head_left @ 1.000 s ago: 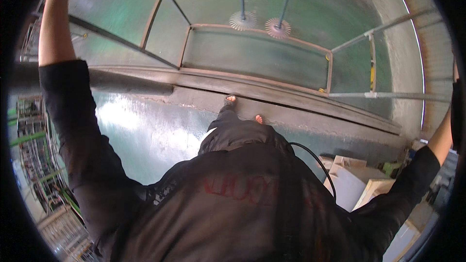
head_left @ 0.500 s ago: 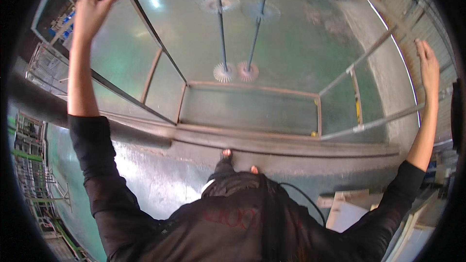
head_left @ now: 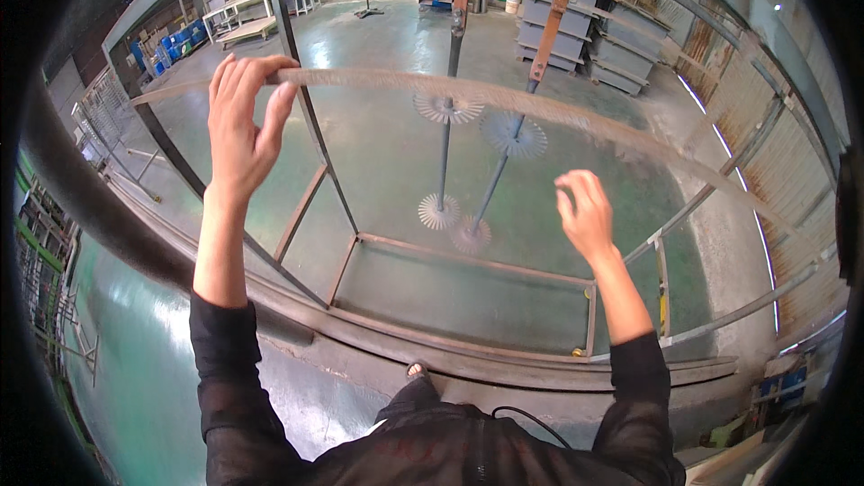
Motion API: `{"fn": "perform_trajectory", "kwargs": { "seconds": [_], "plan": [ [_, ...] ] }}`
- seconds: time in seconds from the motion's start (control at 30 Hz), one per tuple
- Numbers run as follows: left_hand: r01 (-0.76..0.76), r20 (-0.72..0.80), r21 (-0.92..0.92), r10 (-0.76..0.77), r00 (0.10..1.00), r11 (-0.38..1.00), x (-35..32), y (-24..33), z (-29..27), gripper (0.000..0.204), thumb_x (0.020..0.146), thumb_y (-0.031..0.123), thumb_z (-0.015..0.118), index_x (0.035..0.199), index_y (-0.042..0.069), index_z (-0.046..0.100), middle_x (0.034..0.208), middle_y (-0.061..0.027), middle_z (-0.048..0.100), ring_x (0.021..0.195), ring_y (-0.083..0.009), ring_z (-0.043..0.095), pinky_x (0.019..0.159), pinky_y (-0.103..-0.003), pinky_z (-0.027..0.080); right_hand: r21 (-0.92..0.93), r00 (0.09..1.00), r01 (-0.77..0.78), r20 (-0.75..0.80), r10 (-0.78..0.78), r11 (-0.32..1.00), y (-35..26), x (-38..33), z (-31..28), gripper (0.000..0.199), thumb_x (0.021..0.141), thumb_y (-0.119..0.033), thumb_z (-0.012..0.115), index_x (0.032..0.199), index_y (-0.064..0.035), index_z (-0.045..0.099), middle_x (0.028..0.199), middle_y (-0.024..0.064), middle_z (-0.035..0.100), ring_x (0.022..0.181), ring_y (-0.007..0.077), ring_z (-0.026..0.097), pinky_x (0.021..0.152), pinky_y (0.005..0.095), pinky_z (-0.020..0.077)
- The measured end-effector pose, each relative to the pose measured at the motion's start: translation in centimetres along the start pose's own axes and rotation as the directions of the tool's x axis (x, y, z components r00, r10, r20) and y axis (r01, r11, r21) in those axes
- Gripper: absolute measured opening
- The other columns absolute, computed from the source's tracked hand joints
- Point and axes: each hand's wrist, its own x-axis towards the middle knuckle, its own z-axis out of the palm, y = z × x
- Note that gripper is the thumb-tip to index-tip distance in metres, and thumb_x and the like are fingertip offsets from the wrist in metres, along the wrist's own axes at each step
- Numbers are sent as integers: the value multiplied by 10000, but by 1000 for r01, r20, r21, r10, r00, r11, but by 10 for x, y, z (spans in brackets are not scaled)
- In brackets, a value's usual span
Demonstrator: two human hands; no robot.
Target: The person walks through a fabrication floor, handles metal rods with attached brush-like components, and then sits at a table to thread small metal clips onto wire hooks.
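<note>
Crossbar (head_left: 468,91) runs left to right, slanting down rightward in view.

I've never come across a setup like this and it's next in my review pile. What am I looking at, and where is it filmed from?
There is no machine arm here: these are a person's own bare hands, seen by a wide camera worn on the head, looking down, so straight edges bend. The left hand is at a long brown bar, fingers above and thumb below; whether it grips firmly is hard to tell. The right hand is raised, fingers curled, apart from the bar, with nothing visible in it. Beyond are two upright rods with pale, ridged discs, and a metal frame. Below is a greenish floor.
</note>
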Motion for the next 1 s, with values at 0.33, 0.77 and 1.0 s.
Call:
{"fn": "perform_trajectory", "kwargs": {
  "seconds": [0.33,0.77,1.0],
  "plan": [
    [68,1,13,-68,998,998,2,1,11,250,787,280,532,837,36,550,731,-61,477,742,-217,475,951,-405,263,94,734,-677,16,679,730,196,160,169,497,686,-266,694,1067,-6,510,1044,186,556,996,313,526,844,382,428],
    [192,81,27,-193,978,981,6,6,4,271,764,327,519,809,62,552,730,-71,471,763,-239,479,1000,-474,208,147,690,-711,-40,723,687,284,232,209,686,716,-293,675,1196,42,316,1127,264,498,1043,365,507,883,416,400],
    [189,92,37,-192,977,981,9,10,3,301,787,340,462,810,48,530,743,-83,468,770,-235,475,1004,-486,198,56,738,-669,-66,672,741,256,239,203,568,727,-253,663,1111,53,377,1037,285,532,993,392,526,838,431,418]
  ]
}}
